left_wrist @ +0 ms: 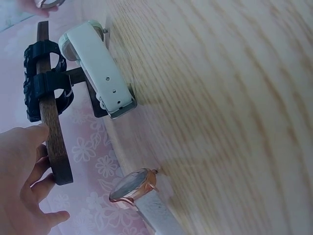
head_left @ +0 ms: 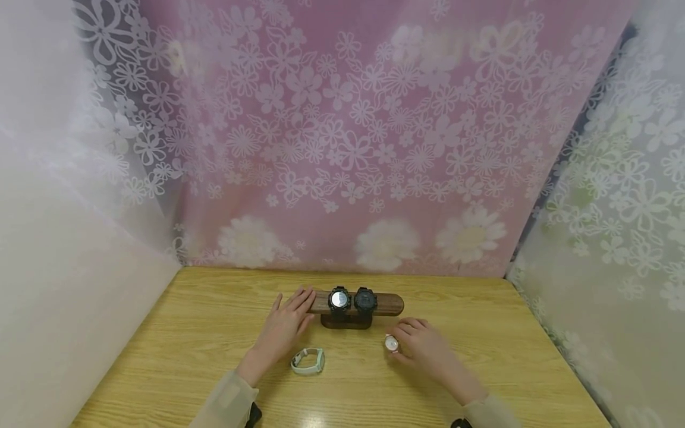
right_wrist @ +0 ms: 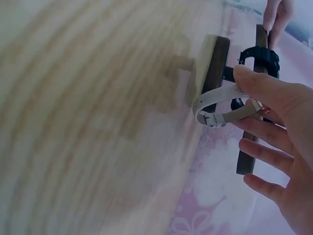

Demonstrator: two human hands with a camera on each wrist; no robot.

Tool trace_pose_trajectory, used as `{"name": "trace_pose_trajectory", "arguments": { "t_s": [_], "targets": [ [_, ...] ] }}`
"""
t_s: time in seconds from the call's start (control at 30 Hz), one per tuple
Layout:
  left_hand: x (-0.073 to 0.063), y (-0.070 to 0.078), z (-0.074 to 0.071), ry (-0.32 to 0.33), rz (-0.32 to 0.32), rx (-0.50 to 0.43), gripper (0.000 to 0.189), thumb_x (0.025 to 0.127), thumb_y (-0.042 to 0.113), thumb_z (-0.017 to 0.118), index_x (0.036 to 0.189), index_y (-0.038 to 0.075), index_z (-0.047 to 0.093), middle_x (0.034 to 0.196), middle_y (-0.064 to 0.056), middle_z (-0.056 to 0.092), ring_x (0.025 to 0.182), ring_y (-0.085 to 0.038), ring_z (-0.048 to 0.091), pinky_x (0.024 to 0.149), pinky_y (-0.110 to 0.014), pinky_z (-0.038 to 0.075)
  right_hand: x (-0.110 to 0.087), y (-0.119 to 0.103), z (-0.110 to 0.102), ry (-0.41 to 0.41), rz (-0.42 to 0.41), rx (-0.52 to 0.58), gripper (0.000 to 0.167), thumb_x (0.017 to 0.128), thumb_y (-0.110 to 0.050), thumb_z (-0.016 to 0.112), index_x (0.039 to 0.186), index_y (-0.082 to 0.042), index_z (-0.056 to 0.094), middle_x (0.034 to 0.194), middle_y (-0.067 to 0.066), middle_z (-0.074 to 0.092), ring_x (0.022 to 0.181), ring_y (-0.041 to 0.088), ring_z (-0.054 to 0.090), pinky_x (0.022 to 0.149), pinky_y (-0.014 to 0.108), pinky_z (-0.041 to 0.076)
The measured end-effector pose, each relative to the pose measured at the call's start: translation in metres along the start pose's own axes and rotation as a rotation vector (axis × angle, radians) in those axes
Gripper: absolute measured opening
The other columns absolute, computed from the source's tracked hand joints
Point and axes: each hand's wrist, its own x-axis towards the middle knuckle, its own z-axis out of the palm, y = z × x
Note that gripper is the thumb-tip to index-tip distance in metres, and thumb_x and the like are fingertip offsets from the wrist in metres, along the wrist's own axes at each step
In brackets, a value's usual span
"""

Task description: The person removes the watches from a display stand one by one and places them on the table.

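Note:
My left hand grips the left end of a dark wooden watch stand, thumb on one side and fingers behind the bar. Two chunky black watches, a silver-faced watch and a dark-faced watch, are strapped round the bar. At the stand's right front, my right hand pinches a small pale-strapped watch between thumb and forefinger; its strap is buckled into a loop. The other fingers of that hand are spread.
A mint-white watch lies on its side on the wooden table, in front of the stand. The left wrist view also shows a rose-gold watch on the table. Flowered curtains hang behind and at the sides.

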Motion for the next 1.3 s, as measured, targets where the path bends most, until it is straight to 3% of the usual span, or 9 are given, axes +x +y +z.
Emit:
{"name": "trace_pose_trajectory", "arguments": {
  "t_s": [0.17,0.37,0.73,1.1,1.3],
  "targets": [
    [0.000,0.000,0.000,-0.003,-0.002,-0.015,0.050,0.101,0.025,0.065,0.147,0.007,0.055,0.153,-0.009,0.050,0.142,-0.030,0.047,0.113,-0.067,0.032,-0.001,-0.011,0.005,-0.078,-0.003,0.033,0.047,0.083,-0.040,0.082,0.122,-0.017,0.071,0.110,-0.003,0.072,0.108,0.021,0.064,0.092,0.047,0.054],
    [0.001,-0.001,0.001,0.001,-0.003,-0.021,0.050,0.100,0.024,0.066,0.146,0.006,0.055,0.151,-0.011,0.052,0.141,-0.030,0.047,0.112,-0.068,0.033,-0.002,-0.019,0.006,-0.094,-0.019,0.056,0.047,0.081,-0.039,0.084,0.122,-0.017,0.072,0.111,-0.003,0.071,0.107,0.020,0.064,0.090,0.048,0.054],
    [0.000,0.000,0.000,-0.013,-0.004,-0.023,0.051,0.101,0.024,0.065,0.147,0.007,0.054,0.153,-0.010,0.050,0.142,-0.030,0.046,0.113,-0.067,0.032,-0.006,-0.022,0.007,-0.244,0.001,0.099,0.043,0.085,-0.043,0.080,0.122,-0.023,0.072,0.112,-0.004,0.071,0.108,0.022,0.064,0.091,0.049,0.054],
    [0.000,0.000,0.001,-0.014,-0.007,-0.005,0.051,0.101,0.025,0.065,0.148,0.008,0.054,0.154,-0.008,0.049,0.142,-0.029,0.046,0.113,-0.066,0.032,-0.008,-0.021,0.010,-0.252,0.015,0.148,0.042,0.086,-0.043,0.079,0.123,-0.024,0.072,0.115,-0.005,0.071,0.109,0.022,0.064,0.092,0.050,0.054],
    [0.000,0.000,0.000,-0.013,-0.010,-0.005,0.051,0.101,0.025,0.065,0.148,0.009,0.053,0.154,-0.008,0.049,0.142,-0.028,0.046,0.114,-0.065,0.032,-0.009,-0.018,0.007,-0.250,0.051,0.226,0.051,0.085,-0.053,0.076,0.126,-0.023,0.070,0.120,-0.003,0.070,0.111,0.025,0.064,0.094,0.056,0.052]
  ]
}}
